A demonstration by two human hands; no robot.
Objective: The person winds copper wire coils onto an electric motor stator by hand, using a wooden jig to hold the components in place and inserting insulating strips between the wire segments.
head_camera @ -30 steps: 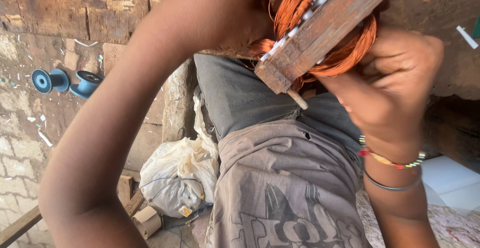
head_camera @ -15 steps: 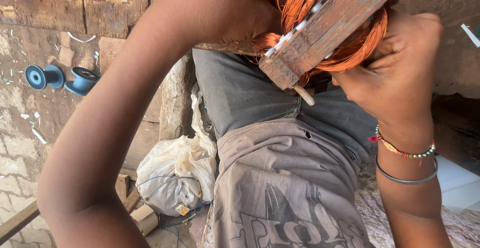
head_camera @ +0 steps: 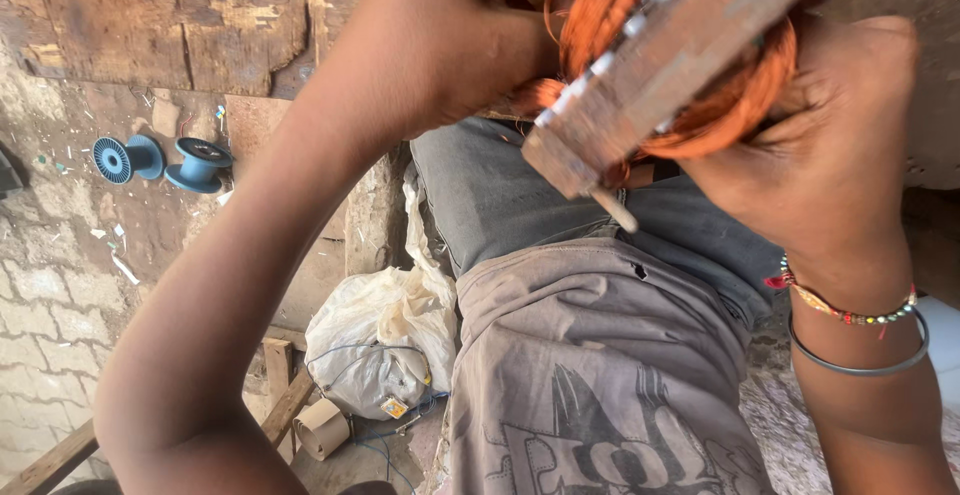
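Observation:
Close to the camera I hold a wooden winding block (head_camera: 672, 65) wrapped with a thick coil of copper wire (head_camera: 735, 105). My right hand (head_camera: 830, 145) cups the coil from the right and underneath; beaded and metal bracelets circle that wrist. My left hand (head_camera: 470, 30) reaches in from the left and grips the coil's left side near the top, its fingers mostly hidden behind the wire. A thin peg sticks out of the block's lower end. Below lie my grey shirt and jeans.
Two blue empty spools (head_camera: 165, 162) lie on the brick floor at the left. A crumpled white plastic bag (head_camera: 385, 340) sits beside my leg, with a cardboard tube (head_camera: 322, 427) and wooden sticks (head_camera: 285, 395) near it. A worn wooden board (head_camera: 160, 15) stands behind.
The block and coil have risen and come closer to the camera. My right hand has shifted up with it, and the view has swung slightly right.

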